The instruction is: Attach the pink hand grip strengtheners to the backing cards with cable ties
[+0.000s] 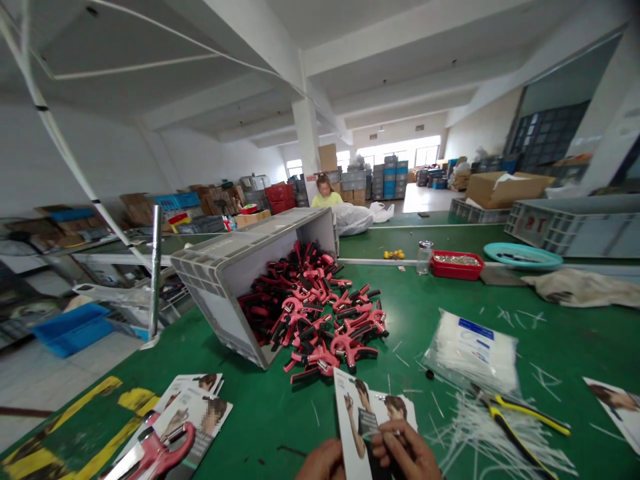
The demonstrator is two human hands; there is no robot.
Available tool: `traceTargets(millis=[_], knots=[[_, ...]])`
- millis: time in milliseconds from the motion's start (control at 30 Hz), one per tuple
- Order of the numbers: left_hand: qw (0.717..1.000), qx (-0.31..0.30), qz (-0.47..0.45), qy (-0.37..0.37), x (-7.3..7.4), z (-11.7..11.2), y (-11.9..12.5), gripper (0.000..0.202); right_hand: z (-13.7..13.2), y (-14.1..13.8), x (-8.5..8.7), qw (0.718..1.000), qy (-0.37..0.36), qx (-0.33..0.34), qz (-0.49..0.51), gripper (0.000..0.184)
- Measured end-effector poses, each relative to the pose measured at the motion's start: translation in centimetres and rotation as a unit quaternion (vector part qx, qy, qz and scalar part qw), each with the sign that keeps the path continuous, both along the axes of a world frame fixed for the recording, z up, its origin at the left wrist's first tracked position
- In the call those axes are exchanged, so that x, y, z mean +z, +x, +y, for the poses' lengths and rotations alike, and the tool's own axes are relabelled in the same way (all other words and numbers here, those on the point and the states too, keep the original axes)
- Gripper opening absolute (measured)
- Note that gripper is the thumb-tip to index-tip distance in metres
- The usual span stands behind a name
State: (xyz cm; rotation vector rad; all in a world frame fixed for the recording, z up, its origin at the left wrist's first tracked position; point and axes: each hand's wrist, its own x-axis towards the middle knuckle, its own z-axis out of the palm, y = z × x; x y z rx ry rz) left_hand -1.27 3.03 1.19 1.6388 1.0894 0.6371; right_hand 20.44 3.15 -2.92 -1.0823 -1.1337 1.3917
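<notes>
A printed card [349, 407] is held up in front of the body, above the green table [280, 420]. Its lower left edge is gripped by the left hand [323, 461], which is closed on it; most of that hand is cut off by the bottom border, and the fingers behind the card are hidden. The right hand [405, 450] is laid against the card's face, its thumb and fingers bent close together; whether a thin pale strip is pinched there cannot be told. The card's lower part is covered by these fingers and cut off below. Another card [411, 407] is partly hidden behind it. At lower left, a pink hand grip [187, 443] is cropped by the bottom border. Inside the tipped crate [220, 327], the deeper part of the grip pile [320, 313] is lost in shadow. Loose white strips [465, 433] are partly covered by pliers [530, 415].
</notes>
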Motion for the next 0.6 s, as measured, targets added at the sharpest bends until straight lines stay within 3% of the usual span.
traceTargets(millis=[100, 233, 300, 400, 467, 600], knots=[[0.993, -0.119, 0.011, 0.020, 1.0, -0.1, -0.4, 0.043, -0.1, 0.0, 0.1, 1.000, 0.003, 0.000, 0.007, 0.043], [0.984, -0.152, 0.025, 0.090, 2.4, -0.5, -0.2, 0.039, -0.2, -0.1, 0.2, 1.000, 0.017, 0.009, -0.003, 0.040], [0.984, -0.128, 0.039, 0.122, 2.6, -0.9, 0.2, 0.037, -0.3, -0.1, 0.4, 1.000, 0.021, 0.014, -0.014, 0.040], [0.988, -0.033, 0.052, 0.144, 2.3, -1.5, 1.0, 0.033, -0.7, -0.1, 1.3, 0.998, 0.039, 0.019, -0.045, 0.038], [0.990, 0.025, 0.024, 0.136, 1.9, -1.8, 1.5, 0.032, -1.0, -0.2, 1.9, 0.995, 0.060, 0.009, -0.080, 0.035], [0.988, 0.083, -0.037, 0.121, 0.6, -1.8, 2.0, 0.029, -1.1, -0.2, 2.0, 0.984, 0.095, -0.006, -0.148, 0.028]])
